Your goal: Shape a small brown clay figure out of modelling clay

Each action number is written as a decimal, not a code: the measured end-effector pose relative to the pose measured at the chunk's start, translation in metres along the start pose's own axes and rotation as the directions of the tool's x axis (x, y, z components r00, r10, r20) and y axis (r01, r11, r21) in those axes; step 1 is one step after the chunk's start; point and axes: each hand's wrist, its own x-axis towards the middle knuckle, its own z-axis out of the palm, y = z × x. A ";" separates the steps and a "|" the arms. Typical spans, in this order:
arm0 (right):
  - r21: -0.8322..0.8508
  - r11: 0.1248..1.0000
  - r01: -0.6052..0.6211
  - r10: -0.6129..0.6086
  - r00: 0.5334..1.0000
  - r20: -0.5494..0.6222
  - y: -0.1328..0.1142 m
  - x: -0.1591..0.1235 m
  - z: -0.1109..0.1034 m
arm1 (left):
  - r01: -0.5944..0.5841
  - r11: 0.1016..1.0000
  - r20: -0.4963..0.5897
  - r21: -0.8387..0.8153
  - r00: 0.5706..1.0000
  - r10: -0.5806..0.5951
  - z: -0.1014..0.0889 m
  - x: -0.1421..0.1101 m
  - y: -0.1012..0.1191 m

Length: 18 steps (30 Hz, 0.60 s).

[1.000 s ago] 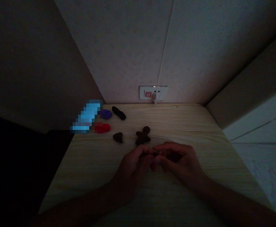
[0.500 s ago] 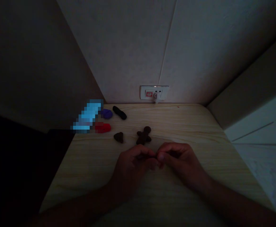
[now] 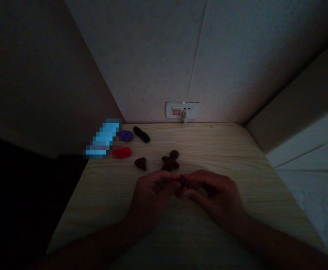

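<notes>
Brown figure (image 3: 170, 162) partly behind left hand (image 3: 152, 195)

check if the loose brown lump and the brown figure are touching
Apart. The head view shows a strip of pale tabletop between the brown lump and the brown figure.

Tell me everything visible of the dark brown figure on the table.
The dark brown, clay-like figure lies on the pale wood-grain tabletop, head away from the person. It has a round head and small rounded lobes either side of its body. The left hand hides its lower end; contact with it is unclear.
</notes>
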 end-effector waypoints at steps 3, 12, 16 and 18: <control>-0.062 0.997 0.048 -0.047 0.999 0.028 0.001 0.002 -0.002 | 0.001 1.000 0.039 -0.015 0.999 0.000 0.000 0.000 -0.002; -0.131 0.966 0.223 -0.204 0.968 0.146 -0.004 0.003 -0.006 | -0.267 0.959 0.159 0.099 0.955 0.249 -0.008 -0.005 -0.012; -0.070 0.992 0.102 -0.097 0.993 0.068 0.001 0.000 -0.002 | -0.408 0.863 0.118 0.299 0.913 0.390 -0.011 -0.005 -0.009; -0.005 0.999 0.043 -0.042 0.998 0.041 0.002 -0.001 -0.001 | -0.432 0.845 0.109 0.315 0.901 0.420 -0.011 -0.005 -0.006</control>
